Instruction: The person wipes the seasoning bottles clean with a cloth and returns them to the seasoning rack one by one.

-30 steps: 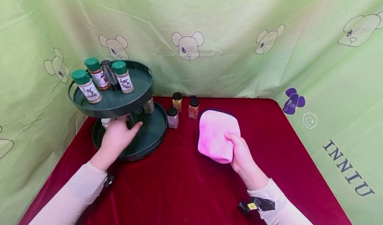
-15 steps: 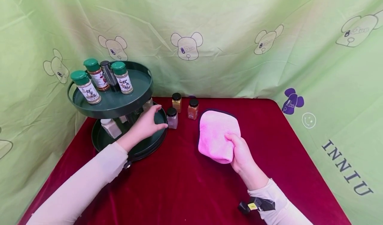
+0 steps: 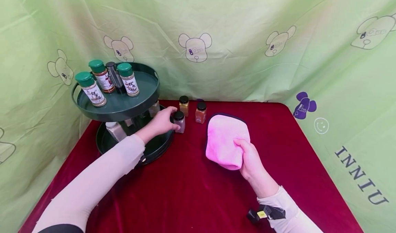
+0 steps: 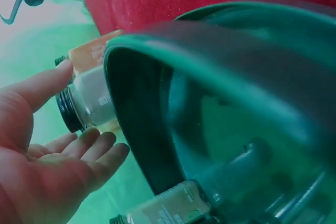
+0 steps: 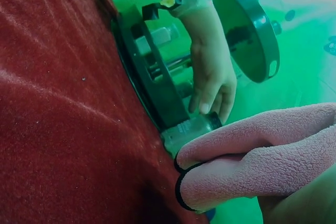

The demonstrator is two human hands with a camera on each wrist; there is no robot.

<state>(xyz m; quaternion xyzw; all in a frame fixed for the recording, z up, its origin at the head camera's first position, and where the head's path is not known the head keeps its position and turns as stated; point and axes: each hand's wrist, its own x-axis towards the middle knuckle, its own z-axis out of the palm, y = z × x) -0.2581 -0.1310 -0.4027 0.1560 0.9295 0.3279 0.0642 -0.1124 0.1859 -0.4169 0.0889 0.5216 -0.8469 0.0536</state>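
My left hand [image 3: 163,120] reaches past the lower tier to a small black-capped jar of pale contents [image 3: 179,123]. In the left wrist view, the thumb and fingers [image 4: 107,163] are spread on either side of this jar [image 4: 94,98], without closing round it. My right hand [image 3: 252,162] grips a folded pink cloth [image 3: 227,136] with dark edging, thumb on top, over the table. Beside the pale jar stand a yellow-filled jar [image 3: 184,108] and an orange-red jar [image 3: 200,115], both black-capped.
A dark green two-tier rack [image 3: 145,104] stands at the left. Its top tier carries several bottles, including a green-capped one [image 3: 94,92]. A white-capped jar [image 3: 117,131] leans on the lower tier. Red cloth [image 3: 191,191] covers the table; green curtains [image 3: 238,78] hang behind.
My left hand has come out from the white-capped jar on the lower tier and moved right to the pale jar. The right hand and the pink cloth have stayed almost still.
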